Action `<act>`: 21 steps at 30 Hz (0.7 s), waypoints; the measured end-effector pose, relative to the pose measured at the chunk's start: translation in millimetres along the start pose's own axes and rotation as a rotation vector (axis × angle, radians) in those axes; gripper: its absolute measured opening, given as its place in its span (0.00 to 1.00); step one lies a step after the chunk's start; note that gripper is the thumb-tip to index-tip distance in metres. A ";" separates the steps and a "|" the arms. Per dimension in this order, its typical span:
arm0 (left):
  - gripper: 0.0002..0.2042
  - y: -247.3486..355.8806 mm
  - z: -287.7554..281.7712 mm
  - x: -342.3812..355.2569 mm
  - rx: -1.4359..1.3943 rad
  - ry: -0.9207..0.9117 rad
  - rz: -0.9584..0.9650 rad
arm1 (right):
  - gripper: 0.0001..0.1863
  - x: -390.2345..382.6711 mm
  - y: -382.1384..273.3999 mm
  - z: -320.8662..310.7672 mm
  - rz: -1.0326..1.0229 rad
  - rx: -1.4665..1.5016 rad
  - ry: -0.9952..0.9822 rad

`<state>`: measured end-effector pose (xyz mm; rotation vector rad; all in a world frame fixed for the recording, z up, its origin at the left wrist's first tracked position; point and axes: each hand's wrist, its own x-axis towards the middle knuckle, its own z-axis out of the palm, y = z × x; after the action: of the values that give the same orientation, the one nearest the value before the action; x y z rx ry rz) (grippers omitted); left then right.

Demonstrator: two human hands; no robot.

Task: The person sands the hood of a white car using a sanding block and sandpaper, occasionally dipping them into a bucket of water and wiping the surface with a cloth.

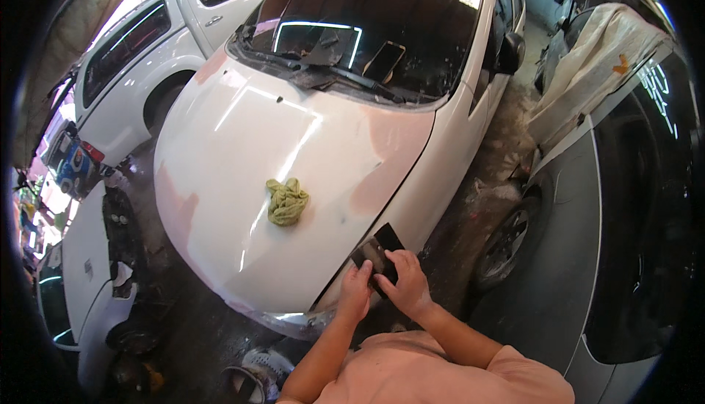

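In front of me, over the near right edge of a white car hood (294, 139), both hands hold a dark sheet of sandpaper (375, 254). One part of it looks grey-brown, and a black flap sticks out at the far side. My left hand (355, 291) is closed on its near left edge, thumb on top. Fingers of my right hand (406, 284) grip the right side. A crumpled yellow-green cloth (287, 202) lies on the hood, left of my hands. Dull pinkish patches (400, 139) mark the hood's right side and left edge.
A phone (385, 61) lies at the base of the windshield. A dark grey car (565, 220) stands close on my right, partly under a pale cover (602, 59). Another white vehicle (121, 95) is at the far left. A loose white car panel (88, 257) stands at the left.
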<state>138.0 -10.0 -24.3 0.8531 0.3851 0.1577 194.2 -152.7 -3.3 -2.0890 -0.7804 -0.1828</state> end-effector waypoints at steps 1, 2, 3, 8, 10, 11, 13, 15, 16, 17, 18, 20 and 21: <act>0.12 0.2 -1.1 3.7 0.020 -0.021 0.031 | 0.34 2.1 -2.6 0.2 0.008 0.000 -0.026; 0.13 3.5 -5.0 8.7 -0.006 -0.022 0.033 | 0.35 7.0 -4.4 0.3 0.016 0.002 -0.053; 0.13 6.3 -7.6 15.6 -0.038 -0.034 0.039 | 0.35 17.8 -2.9 -1.9 -0.014 -0.024 -0.005; 0.14 32.4 0.4 50.8 -0.053 -0.170 0.049 | 0.31 78.8 30.0 -11.0 0.325 0.545 -0.084; 0.14 33.6 12.8 70.1 -0.017 -0.182 0.030 | 0.28 92.3 44.6 -15.2 0.500 0.830 -0.230; 0.15 30.3 10.4 81.8 0.079 -0.144 0.107 | 0.29 97.9 36.7 -11.0 0.362 0.628 -0.212; 0.15 24.3 18.7 109.8 0.269 -0.067 0.258 | 0.33 105.6 21.8 -7.8 0.080 0.224 -0.157; 0.16 24.2 30.0 126.5 0.435 -0.009 0.283 | 0.37 115.0 16.6 -4.1 -0.139 -0.126 -0.065; 0.17 23.6 40.4 133.1 0.457 0.012 0.284 | 0.39 118.0 16.6 -5.0 -0.211 -0.280 -0.005; 0.17 26.2 49.5 138.2 0.480 0.035 0.286 | 0.41 121.8 16.9 -5.8 -0.285 -0.431 0.056; 0.18 19.9 51.2 154.6 0.491 0.008 0.318 | 0.38 128.3 21.8 -4.4 -0.274 -0.553 0.080; 0.17 21.0 36.3 184.0 0.580 0.068 0.323 | 0.34 156.1 30.8 5.2 -0.317 -0.494 0.071; 0.17 33.3 20.2 192.8 0.632 0.119 0.335 | 0.31 174.9 28.5 18.0 -0.353 -0.446 0.065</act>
<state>323.9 52.9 -38.6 1.5364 0.4069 0.4112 346.9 -69.7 35.8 -2.3229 -1.1462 -0.6662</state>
